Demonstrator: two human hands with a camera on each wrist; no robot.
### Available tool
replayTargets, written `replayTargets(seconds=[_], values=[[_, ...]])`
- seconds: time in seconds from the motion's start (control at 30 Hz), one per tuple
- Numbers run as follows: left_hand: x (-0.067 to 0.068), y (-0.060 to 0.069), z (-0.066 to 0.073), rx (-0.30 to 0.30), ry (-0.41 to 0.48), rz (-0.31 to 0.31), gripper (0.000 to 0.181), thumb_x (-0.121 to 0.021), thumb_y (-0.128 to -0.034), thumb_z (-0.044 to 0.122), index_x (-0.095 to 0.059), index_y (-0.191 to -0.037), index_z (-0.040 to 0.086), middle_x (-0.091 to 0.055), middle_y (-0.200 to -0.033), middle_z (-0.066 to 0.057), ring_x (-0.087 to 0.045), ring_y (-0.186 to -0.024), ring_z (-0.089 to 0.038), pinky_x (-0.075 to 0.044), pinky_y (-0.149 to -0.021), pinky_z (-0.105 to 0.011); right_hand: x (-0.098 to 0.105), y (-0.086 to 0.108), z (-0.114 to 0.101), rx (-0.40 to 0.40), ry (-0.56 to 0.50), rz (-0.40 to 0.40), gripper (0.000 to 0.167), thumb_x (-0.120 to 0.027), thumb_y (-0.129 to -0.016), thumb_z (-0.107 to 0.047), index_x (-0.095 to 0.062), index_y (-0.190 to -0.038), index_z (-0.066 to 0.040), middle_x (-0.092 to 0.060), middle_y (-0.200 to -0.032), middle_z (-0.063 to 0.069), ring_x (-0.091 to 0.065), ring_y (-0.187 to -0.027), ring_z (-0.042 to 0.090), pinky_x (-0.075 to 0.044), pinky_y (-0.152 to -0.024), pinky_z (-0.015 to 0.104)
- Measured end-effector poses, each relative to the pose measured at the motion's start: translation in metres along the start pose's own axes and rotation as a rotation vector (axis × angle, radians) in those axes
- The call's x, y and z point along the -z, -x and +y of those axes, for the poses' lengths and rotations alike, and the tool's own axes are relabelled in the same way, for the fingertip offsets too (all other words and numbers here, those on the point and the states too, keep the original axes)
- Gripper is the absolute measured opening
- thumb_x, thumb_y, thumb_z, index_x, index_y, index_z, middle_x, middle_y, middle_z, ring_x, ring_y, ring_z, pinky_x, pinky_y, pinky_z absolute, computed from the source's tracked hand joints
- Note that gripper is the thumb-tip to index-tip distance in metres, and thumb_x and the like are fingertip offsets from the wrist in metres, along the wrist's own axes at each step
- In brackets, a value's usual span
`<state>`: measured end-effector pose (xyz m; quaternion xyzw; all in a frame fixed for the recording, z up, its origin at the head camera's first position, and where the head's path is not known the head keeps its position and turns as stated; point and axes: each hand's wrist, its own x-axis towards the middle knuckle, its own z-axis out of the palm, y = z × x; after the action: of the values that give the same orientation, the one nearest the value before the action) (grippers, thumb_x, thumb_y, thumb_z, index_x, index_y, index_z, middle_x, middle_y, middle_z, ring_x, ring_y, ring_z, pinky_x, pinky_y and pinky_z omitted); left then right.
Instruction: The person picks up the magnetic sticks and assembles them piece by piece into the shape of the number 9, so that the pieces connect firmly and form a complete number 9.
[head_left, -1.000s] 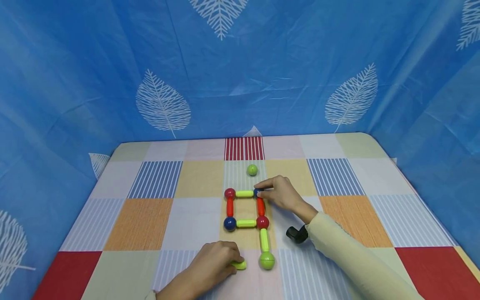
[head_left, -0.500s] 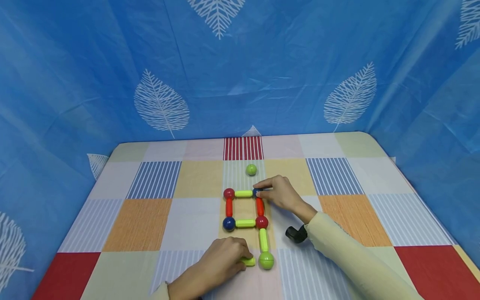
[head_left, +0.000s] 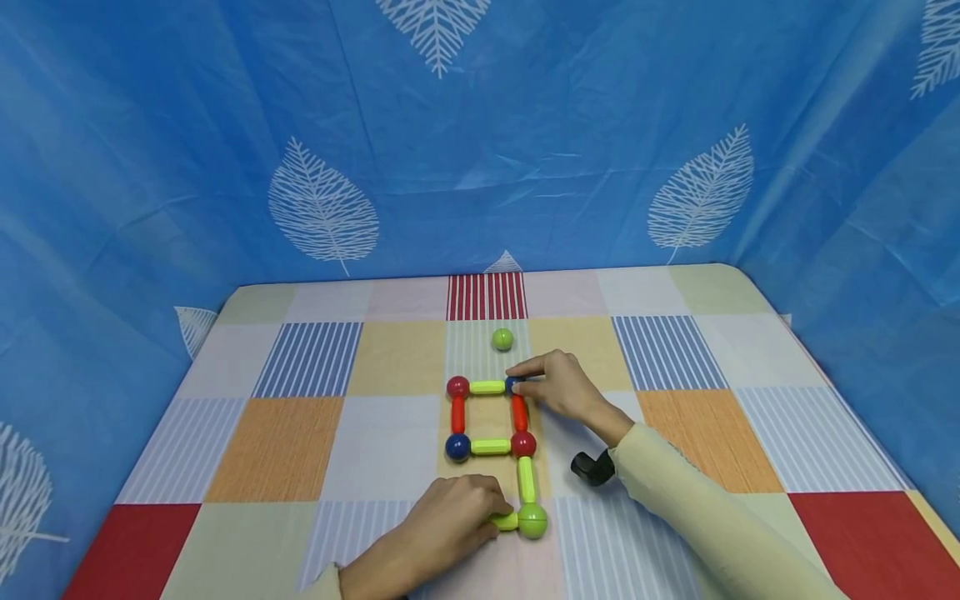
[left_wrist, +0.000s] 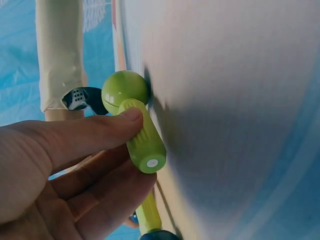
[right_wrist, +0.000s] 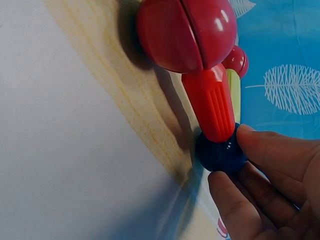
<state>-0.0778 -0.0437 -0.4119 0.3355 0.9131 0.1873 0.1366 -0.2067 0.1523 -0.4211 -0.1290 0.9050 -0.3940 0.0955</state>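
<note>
Between thumb and fingers, my left hand (head_left: 457, 515) pinches a yellow-green rod (left_wrist: 146, 142). One end of that rod meets a green ball (head_left: 533, 521), which also joins a second yellow-green rod (head_left: 527, 480) leading up to a red ball (head_left: 523, 444). My right hand (head_left: 566, 390) pinches a dark blue ball (right_wrist: 222, 152) at the far right corner of a square made of rods and balls. Red rods (right_wrist: 212, 102) form the square's sides. Its other corners are a red ball (head_left: 458, 387) and a blue ball (head_left: 458, 447).
A loose green ball (head_left: 502, 339) lies beyond the square. The black wrist camera (head_left: 592, 468) sits by the right sleeve. A patchwork cloth (head_left: 277, 450) covers the table, and a blue curtain (head_left: 480, 150) hangs behind it.
My left hand has moved right with the yellow-green rod, bringing its end against the green ball. The right hand has stayed on the blue ball.
</note>
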Motion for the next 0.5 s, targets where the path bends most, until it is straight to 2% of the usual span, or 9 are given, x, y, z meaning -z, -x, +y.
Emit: replayTargets(seconds=[0.27,0.5], values=[[-0.0004,-0.0001,0.0032,0.015,-0.025,-0.002,0.024,-0.083,-0.0777,0.011,-0.079,-0.1,0.019,-0.068,-0.09,0.013,-0.06,-0.08,0.004,-0.05,-0.066,-0.015,-0.0005,-0.0004,-0.0005,0.003,0.0,-0.003,0.022,-0.075,-0.087,-0.011,-0.077,-0.109,-0.011,-0.073,-0.108,0.002,-0.062,-0.11,0.022,-0.051,-0.084,0.035],[-0.0012,-0.0002,0.0048,-0.003,-0.054,0.007,0.024,-0.083,-0.0783,0.011,-0.079,-0.1,0.019,-0.068,-0.09,0.012,-0.06,-0.081,0.004,-0.049,-0.065,-0.014,0.0,-0.0005,-0.0005,-0.002,0.007,-0.003,0.022,-0.075,-0.087,-0.012,-0.077,-0.109,-0.011,-0.073,-0.109,0.002,-0.062,-0.104,0.019,-0.048,-0.074,0.029]])
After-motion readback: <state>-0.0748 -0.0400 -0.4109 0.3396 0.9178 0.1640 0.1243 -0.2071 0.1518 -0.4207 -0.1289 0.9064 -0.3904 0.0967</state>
